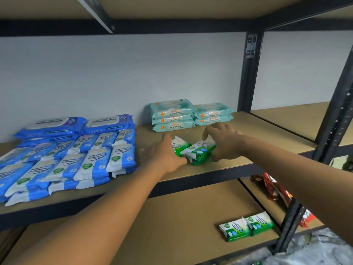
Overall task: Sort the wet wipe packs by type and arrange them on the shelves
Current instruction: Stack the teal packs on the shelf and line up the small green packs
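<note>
- Green wipe packs [193,150], two side by side and marked "Pine", lie on the middle shelf [254,129] near its front edge, with bare board to their right.
- The hands flank them: left hand [164,157] flat, fingers straight against the left pack; right hand [223,142] curled round the right pack.
- Teal packs [191,116] behind read "ANTIBACTERIAL FRAGRANCE FREE WIPES"; blue packs [76,161] at left read "Antibacterial Wipes".

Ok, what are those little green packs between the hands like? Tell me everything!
The green packs are small, soft plastic pouches, green with white ends. At least two lie side by side on the shelf, in front of the teal packs, not touching them. The left hand presses flat against the left one; the right hand curls around the right one.
</note>
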Demonstrator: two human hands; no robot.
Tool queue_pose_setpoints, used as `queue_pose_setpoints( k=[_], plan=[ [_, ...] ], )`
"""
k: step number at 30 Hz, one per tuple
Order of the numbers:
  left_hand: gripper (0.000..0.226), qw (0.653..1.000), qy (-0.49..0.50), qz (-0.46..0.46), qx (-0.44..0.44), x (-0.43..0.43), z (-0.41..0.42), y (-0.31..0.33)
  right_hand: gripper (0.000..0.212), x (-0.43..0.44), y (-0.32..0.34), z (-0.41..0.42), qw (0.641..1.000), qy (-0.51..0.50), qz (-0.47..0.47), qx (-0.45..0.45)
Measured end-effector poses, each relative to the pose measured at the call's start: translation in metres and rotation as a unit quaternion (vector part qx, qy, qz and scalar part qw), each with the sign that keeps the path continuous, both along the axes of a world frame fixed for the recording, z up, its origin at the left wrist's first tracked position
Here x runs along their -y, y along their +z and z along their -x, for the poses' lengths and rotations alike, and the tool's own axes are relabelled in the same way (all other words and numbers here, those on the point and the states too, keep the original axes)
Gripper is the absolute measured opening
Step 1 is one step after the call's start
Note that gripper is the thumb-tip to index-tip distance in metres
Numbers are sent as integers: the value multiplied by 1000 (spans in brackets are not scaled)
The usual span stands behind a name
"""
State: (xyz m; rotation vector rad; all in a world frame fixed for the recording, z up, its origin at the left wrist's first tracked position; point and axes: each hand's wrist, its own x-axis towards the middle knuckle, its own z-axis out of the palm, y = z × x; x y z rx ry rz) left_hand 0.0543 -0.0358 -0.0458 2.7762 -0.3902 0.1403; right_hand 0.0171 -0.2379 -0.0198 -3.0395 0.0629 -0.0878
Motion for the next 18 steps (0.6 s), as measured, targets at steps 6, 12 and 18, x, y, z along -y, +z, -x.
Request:
queue_pose_setpoints(
  k=[6,12,18],
  plan=[
    [80,995,-47,44,-82,-16,11,12,42,-6,-16,28,949,-111,-293,25],
    [73,987,-60,122,-87,-20,24,7,32,-13,-29,13,922,-100,-372,42],
    [74,983,-69,158,-66,-30,24,-5,54,-16,-25,10,910,-68,-408,23]
  ],
)
